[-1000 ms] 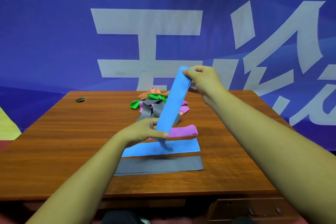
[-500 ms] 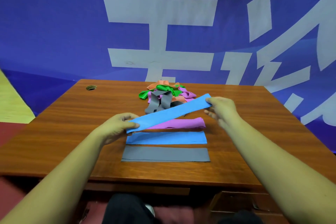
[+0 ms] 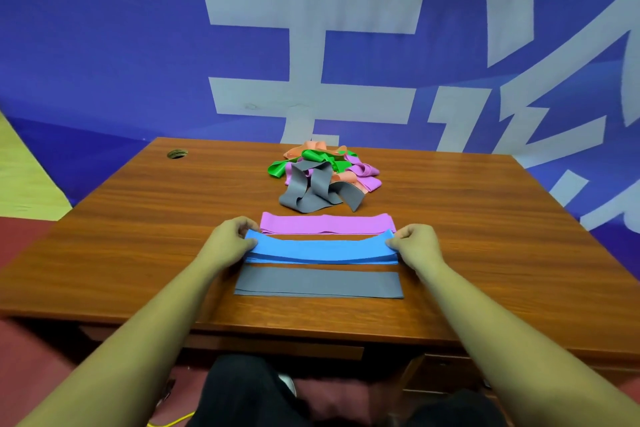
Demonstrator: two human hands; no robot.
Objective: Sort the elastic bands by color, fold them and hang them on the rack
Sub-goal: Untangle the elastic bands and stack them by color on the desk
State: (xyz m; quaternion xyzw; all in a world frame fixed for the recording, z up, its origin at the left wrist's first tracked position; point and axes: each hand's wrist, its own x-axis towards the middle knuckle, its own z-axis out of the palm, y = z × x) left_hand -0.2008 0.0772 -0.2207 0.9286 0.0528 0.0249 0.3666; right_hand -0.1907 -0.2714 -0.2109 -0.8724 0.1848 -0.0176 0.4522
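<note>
A blue band [image 3: 320,248] is stretched flat between my hands, low over another blue band lying on the wooden table [image 3: 138,218]. My left hand [image 3: 230,239] pinches its left end and my right hand [image 3: 415,243] pinches its right end. A purple band [image 3: 325,222] lies flat just behind it, and a grey band [image 3: 318,284] lies flat just in front. Farther back sits a tangled pile of bands [image 3: 322,177] in grey, green, purple and orange. No rack is in view.
A round cable hole [image 3: 177,153] is in the table's far left corner. A blue banner with large pale characters [image 3: 311,45] hangs right behind the table. My dark-trousered knees [image 3: 242,392] are under the front edge.
I have swung the blue band from upright to level and lowered it onto the flat blue band on the table. Both hands came down with it.
</note>
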